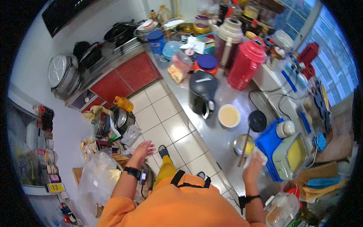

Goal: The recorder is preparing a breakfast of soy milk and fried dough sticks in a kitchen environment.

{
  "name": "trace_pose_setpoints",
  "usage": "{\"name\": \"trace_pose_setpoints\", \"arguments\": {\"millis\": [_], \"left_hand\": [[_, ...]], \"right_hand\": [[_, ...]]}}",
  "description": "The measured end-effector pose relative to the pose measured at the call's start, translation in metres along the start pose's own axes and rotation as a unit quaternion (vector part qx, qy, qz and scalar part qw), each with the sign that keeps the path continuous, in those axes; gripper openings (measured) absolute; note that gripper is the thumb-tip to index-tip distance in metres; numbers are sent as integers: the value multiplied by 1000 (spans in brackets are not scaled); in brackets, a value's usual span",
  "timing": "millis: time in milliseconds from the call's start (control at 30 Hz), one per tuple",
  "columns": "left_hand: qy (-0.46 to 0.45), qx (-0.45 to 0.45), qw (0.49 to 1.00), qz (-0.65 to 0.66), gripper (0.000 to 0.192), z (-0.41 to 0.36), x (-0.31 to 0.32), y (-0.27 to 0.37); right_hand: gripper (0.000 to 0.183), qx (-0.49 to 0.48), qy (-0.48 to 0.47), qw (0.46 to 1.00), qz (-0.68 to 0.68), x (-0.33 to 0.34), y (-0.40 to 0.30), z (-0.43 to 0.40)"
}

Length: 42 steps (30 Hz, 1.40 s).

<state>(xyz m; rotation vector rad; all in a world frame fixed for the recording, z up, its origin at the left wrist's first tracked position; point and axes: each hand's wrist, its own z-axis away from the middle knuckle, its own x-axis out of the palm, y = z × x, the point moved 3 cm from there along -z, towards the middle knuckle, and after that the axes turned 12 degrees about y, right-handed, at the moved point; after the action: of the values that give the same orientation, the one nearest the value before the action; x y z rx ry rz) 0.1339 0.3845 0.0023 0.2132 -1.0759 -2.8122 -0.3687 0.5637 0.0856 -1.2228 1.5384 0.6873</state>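
Observation:
My right hand (253,164) is on a white cloth or paper wipe (261,157) at the steel counter (210,133). Right beside it stands a small metal bowl (237,142) with yellow contents, and chopsticks (242,159) lie across it. Beyond that is a white bowl (229,115) of pale, creamy liquid. A blue tray (263,142) lies to the right of the cloth. Against the tray sits a pale green rectangular cooker (283,167) with a yellow layer inside. My left hand (145,150) hangs over the tiled floor, fingers apart, holding nothing.
A black electric kettle (198,93) and a black round base (257,121) share the counter with a red thermos (246,65) and a maroon thermos (227,45). Plastic bags (97,173) and a pot (122,119) crowd the floor at left. A cable (256,91) loops behind.

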Motion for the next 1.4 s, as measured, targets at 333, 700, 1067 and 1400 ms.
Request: {"name": "trace_pose_setpoints", "arguments": {"millis": [333, 700, 1067, 1400], "left_hand": [[127, 49, 986, 97, 30, -133, -133, 140], [90, 42, 949, 300, 33, -213, -206, 225], [209, 121, 922, 301, 32, -270, -306, 373], [324, 307, 894, 28, 31, -327, -404, 636]], "right_hand": [[47, -15, 109, 983, -148, -12, -193, -46], [28, -330, -109, 831, -433, 67, -585, -264], [38, -255, -290, 680, -623, 200, -809, -426], [46, 105, -499, 532, -676, 272, -1021, -552]]}}
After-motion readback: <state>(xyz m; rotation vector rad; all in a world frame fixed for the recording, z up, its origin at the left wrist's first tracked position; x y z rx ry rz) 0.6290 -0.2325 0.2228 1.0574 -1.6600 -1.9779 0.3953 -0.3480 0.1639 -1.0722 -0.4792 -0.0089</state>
